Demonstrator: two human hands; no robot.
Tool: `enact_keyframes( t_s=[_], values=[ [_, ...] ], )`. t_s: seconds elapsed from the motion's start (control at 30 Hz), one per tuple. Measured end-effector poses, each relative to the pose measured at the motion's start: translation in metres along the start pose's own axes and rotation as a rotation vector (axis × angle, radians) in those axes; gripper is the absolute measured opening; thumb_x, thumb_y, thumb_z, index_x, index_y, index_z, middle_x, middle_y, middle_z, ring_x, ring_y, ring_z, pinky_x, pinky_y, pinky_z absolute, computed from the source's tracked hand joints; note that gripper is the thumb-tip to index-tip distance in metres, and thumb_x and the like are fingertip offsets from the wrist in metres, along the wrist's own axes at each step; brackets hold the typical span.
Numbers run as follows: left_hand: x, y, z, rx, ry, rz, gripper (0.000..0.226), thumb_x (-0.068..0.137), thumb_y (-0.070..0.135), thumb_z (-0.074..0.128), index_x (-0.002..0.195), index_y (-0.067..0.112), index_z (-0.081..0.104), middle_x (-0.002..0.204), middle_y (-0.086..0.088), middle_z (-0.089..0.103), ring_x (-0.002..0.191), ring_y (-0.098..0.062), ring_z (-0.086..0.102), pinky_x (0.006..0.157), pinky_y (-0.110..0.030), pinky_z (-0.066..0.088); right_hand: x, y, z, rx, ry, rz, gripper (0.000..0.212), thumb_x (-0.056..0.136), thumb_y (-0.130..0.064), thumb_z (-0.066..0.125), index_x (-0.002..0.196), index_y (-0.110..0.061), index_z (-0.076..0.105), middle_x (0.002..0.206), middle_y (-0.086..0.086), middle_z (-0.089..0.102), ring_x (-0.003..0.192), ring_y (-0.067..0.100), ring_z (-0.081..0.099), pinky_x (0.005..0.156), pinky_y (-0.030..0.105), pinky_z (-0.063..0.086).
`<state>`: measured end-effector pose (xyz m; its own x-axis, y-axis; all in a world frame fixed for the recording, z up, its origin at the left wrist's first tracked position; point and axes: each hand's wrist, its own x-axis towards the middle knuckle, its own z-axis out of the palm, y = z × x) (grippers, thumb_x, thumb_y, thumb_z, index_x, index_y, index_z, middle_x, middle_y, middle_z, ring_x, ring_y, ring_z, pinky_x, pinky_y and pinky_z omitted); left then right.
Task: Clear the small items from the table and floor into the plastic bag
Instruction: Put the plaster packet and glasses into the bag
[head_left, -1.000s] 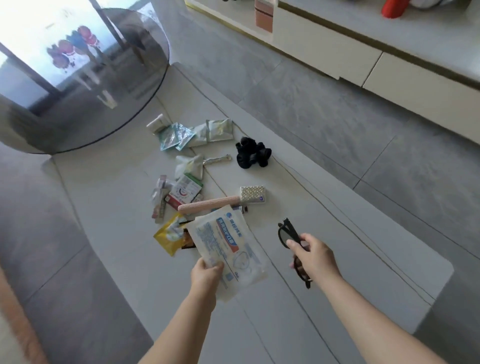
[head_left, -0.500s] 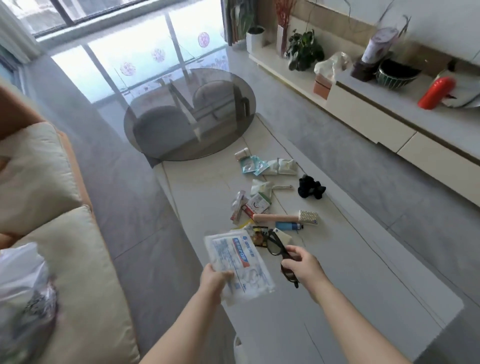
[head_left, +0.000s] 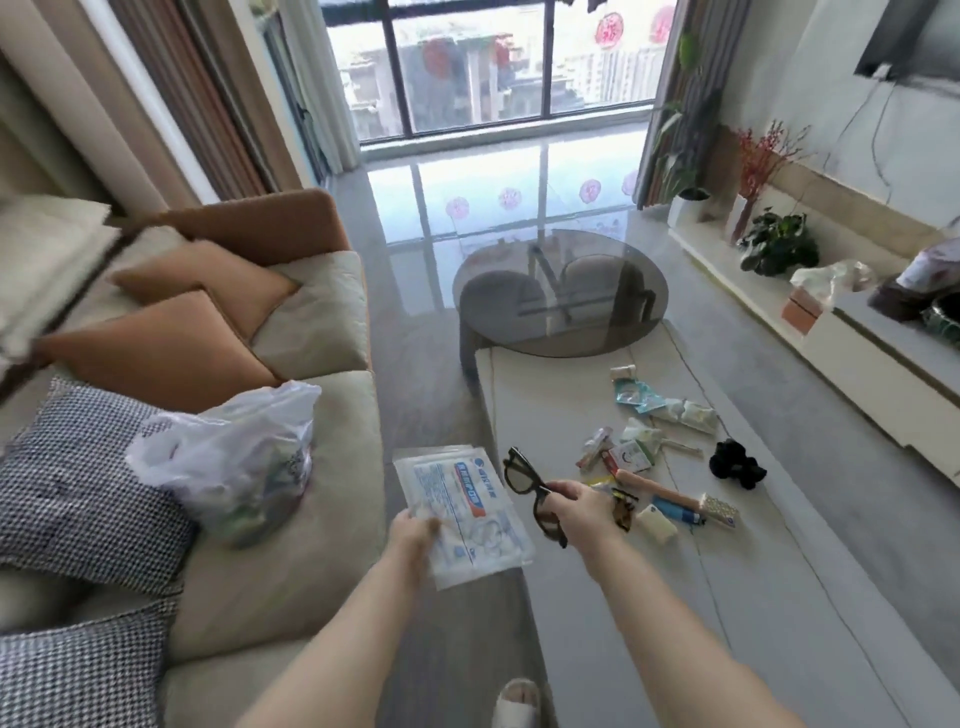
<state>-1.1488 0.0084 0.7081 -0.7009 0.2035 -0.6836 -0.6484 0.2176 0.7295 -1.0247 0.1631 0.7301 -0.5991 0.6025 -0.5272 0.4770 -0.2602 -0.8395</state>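
Observation:
My left hand (head_left: 413, 531) grips the near edge of a flat white packet with blue and red print (head_left: 462, 512), held over the gap between sofa and table. My right hand (head_left: 579, 506) pinches black glasses (head_left: 527, 491) by the frame, just left of the white low table (head_left: 649, 597). A whitish plastic bag (head_left: 228, 457), partly filled, sits on the beige sofa seat to the left. On the table lie several small items: a pink-handled brush (head_left: 670, 493), a blue lighter (head_left: 675, 509), a black scrunchie (head_left: 735, 465), sachets (head_left: 670, 408) and a small white block (head_left: 655, 524).
A beige sofa (head_left: 291, 545) with orange and houndstooth cushions fills the left. A round dark glass table (head_left: 558, 291) overlaps the white table's far end. A low cream TV cabinet (head_left: 852, 374) runs along the right wall. A slippered foot (head_left: 517, 701) stands on the grey floor.
The view has lifted and swung left, bringing the sofa and plastic bag into sight. Both hands have carried the packet and the glasses leftward off the table toward the sofa.

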Motion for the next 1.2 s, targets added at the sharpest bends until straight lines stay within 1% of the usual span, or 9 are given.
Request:
enact_keyframes(
  t_s=[0.17, 0.27, 0.4, 0.57, 0.67, 0.8, 0.9, 1.07, 1.2],
  values=[
    [-0.013, 0.028, -0.069, -0.098, 0.082, 0.072, 0.023, 0.092, -0.01, 0.045, 0.112, 0.0, 0.049, 0.106, -0.025, 0.061, 0.09, -0.039, 0.062, 0.076, -0.051, 0.055, -0.018, -0.037, 0.068, -0.133, -0.109, -0.087, 0.028, 0.081, -0.002, 0.057, 0.105, -0.012, 0.066, 0.087, 0.009, 0.067, 0.069, 0.02, 0.059, 0.043, 0.018, 0.038],
    [-0.003, 0.045, -0.109, -0.12, 0.12, 0.091, 0.034, 0.088, -0.011, 0.053, 0.121, -0.003, 0.05, 0.115, -0.026, 0.061, 0.103, -0.044, 0.062, 0.088, -0.059, 0.05, -0.016, -0.06, 0.105, -0.201, -0.167, -0.137, 0.026, 0.08, 0.002, 0.056, 0.097, -0.014, 0.066, 0.083, 0.007, 0.066, 0.067, 0.021, 0.058, 0.048, 0.021, 0.042],
    [0.019, 0.075, -0.168, -0.202, 0.186, 0.122, 0.035, 0.089, -0.012, 0.05, 0.122, 0.0, 0.051, 0.114, -0.024, 0.061, 0.097, -0.04, 0.063, 0.086, -0.058, 0.051, 0.006, -0.096, 0.169, -0.273, -0.223, -0.183, 0.02, 0.08, 0.004, 0.054, 0.081, -0.012, 0.066, 0.066, 0.006, 0.061, 0.057, 0.021, 0.051, 0.049, 0.022, 0.039],
    [0.055, 0.108, -0.252, -0.241, 0.266, 0.098, 0.022, 0.091, -0.005, 0.052, 0.113, -0.005, 0.057, 0.108, -0.026, 0.065, 0.097, -0.041, 0.064, 0.086, -0.057, 0.052, 0.04, -0.129, 0.259, -0.241, -0.255, -0.146, 0.022, 0.082, 0.007, 0.056, 0.078, -0.012, 0.066, 0.064, 0.009, 0.061, 0.05, 0.018, 0.053, 0.044, 0.018, 0.042],
    [0.082, 0.124, -0.298, -0.279, 0.3, 0.103, 0.02, 0.094, 0.001, 0.051, 0.112, -0.001, 0.06, 0.103, -0.021, 0.067, 0.088, -0.037, 0.067, 0.074, -0.047, 0.057, 0.062, -0.134, 0.308, -0.197, -0.289, -0.071, 0.017, 0.085, 0.005, 0.055, 0.092, -0.003, 0.068, 0.069, 0.013, 0.061, 0.054, 0.021, 0.057, 0.051, 0.024, 0.05],
    [0.102, 0.145, -0.348, -0.336, 0.366, 0.104, 0.022, 0.096, 0.005, 0.05, 0.113, -0.002, 0.062, 0.104, -0.021, 0.068, 0.088, -0.036, 0.066, 0.077, -0.048, 0.056, 0.081, -0.142, 0.361, -0.229, -0.289, -0.039, 0.016, 0.092, -0.003, 0.05, 0.087, -0.012, 0.063, 0.074, 0.007, 0.064, 0.052, 0.016, 0.061, 0.044, 0.019, 0.046],
    [0.112, 0.165, -0.378, -0.353, 0.391, 0.127, 0.02, 0.096, 0.007, 0.05, 0.11, 0.001, 0.062, 0.101, -0.018, 0.068, 0.084, -0.033, 0.067, 0.072, -0.045, 0.057, 0.099, -0.159, 0.393, -0.244, -0.267, -0.059, 0.016, 0.093, -0.007, 0.05, 0.084, -0.015, 0.06, 0.077, 0.006, 0.065, 0.046, 0.011, 0.061, 0.04, 0.016, 0.042],
    [0.142, 0.205, -0.409, -0.372, 0.435, 0.18, 0.018, 0.096, 0.008, 0.051, 0.11, 0.006, 0.062, 0.091, -0.011, 0.067, 0.077, -0.025, 0.065, 0.059, -0.033, 0.054, 0.139, -0.192, 0.448, -0.305, -0.307, -0.087, 0.022, 0.092, -0.002, 0.043, 0.085, -0.014, 0.061, 0.075, 0.006, 0.062, 0.056, 0.016, 0.058, 0.043, 0.017, 0.039],
    [0.184, 0.239, -0.413, -0.343, 0.441, 0.167, 0.019, 0.097, 0.009, 0.049, 0.112, 0.005, 0.061, 0.102, -0.014, 0.067, 0.081, -0.026, 0.065, 0.06, -0.034, 0.054, 0.181, -0.206, 0.494, -0.398, -0.355, -0.07, 0.026, 0.092, -0.004, 0.037, 0.088, -0.015, 0.061, 0.08, 0.009, 0.06, 0.064, 0.02, 0.057, 0.048, 0.02, 0.039]
  ],
)
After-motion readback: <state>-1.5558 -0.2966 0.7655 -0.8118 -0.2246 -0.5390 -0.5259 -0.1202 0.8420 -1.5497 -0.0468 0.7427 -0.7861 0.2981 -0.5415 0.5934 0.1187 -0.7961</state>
